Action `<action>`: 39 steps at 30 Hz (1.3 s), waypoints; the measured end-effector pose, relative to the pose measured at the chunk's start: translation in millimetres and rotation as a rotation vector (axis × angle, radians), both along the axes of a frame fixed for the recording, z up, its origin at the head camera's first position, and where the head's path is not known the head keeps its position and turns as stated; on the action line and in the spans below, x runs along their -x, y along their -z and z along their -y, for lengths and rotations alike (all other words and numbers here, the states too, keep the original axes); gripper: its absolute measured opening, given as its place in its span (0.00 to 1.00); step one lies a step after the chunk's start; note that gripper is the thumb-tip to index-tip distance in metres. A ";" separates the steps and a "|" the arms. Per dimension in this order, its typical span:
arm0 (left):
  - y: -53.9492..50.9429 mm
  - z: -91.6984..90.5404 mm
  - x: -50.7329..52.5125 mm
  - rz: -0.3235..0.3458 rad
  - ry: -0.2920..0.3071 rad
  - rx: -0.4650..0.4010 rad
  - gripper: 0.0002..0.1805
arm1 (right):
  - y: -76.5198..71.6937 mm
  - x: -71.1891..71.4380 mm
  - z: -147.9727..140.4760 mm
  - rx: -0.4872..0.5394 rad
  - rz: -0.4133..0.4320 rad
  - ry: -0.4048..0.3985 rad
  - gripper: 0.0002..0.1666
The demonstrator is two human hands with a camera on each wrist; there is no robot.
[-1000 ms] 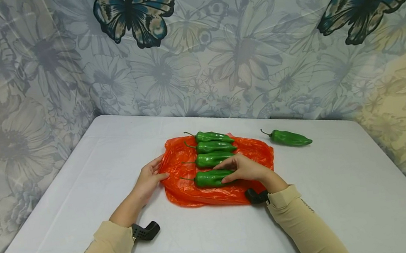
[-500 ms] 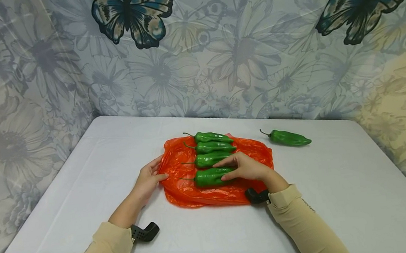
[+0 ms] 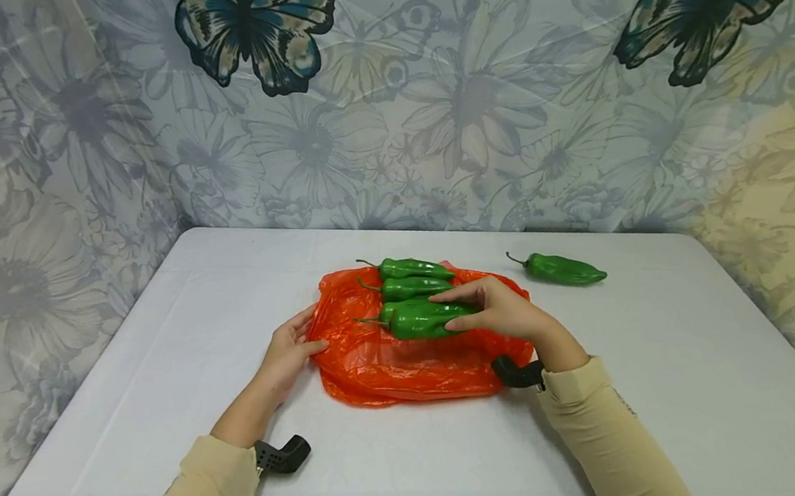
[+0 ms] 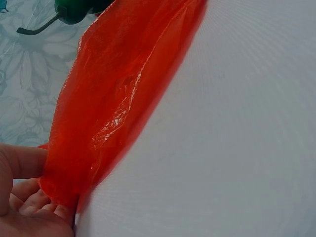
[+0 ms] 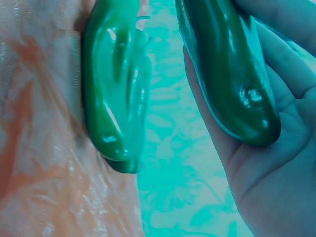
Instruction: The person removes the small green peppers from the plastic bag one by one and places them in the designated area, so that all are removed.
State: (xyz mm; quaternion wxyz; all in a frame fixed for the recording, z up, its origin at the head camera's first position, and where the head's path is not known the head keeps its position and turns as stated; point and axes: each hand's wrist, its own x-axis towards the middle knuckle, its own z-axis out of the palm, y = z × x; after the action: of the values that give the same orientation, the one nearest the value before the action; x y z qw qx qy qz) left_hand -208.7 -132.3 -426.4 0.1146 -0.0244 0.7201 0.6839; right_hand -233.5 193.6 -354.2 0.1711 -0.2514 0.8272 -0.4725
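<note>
My right hand (image 3: 503,309) grips the blunt end of a glossy green pepper (image 3: 417,325) between thumb and fingers, raised over a red plastic bag (image 3: 397,375). In the right wrist view that held pepper (image 5: 229,74) lies along the palm, apart from the other peppers (image 5: 111,84). Several green peppers (image 3: 413,269) lie in a row on the flattened bag, stems to the left; the nearest one is partly covered by the held pepper. My left hand (image 3: 288,354) pinches the bag's left edge, thumb on top and fingers beneath, as the left wrist view of the bag (image 4: 113,98) shows.
One more green pepper (image 3: 562,269) lies on the white tablecloth (image 3: 663,316), to the right of the bag. Behind the table hangs a patterned backdrop (image 3: 441,112) with flowers and butterflies. Each wrist carries a black camera mount (image 3: 284,456).
My right hand has lifted the front pepper off the bag and moved it away from me, up to the pepper behind it. The left hand stays at the bag's edge.
</note>
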 end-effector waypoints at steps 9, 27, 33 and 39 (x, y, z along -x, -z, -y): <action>0.3 -0.3 0.0 0.002 -0.001 0.004 0.37 | -7.7 0.8 -9.6 0.000 -0.080 -0.007 0.26; -1.4 0.0 -0.5 -0.005 0.003 0.008 0.37 | -15.7 9.4 -57.7 -0.004 -0.055 0.122 0.27; -1.8 0.5 -0.4 -0.004 0.005 0.013 0.37 | -17.5 14.5 -68.9 -0.056 -0.048 0.179 0.29; -2.2 0.4 -0.8 0.001 0.011 0.013 0.37 | -22.2 17.2 -80.5 -0.066 -0.076 0.204 0.28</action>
State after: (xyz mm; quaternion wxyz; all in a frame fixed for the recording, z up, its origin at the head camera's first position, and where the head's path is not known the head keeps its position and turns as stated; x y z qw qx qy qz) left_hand -207.9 -132.7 -424.2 0.1185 -0.0214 0.7247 0.6785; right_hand -250.7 274.1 -331.9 0.0988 -0.1779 0.8696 -0.4499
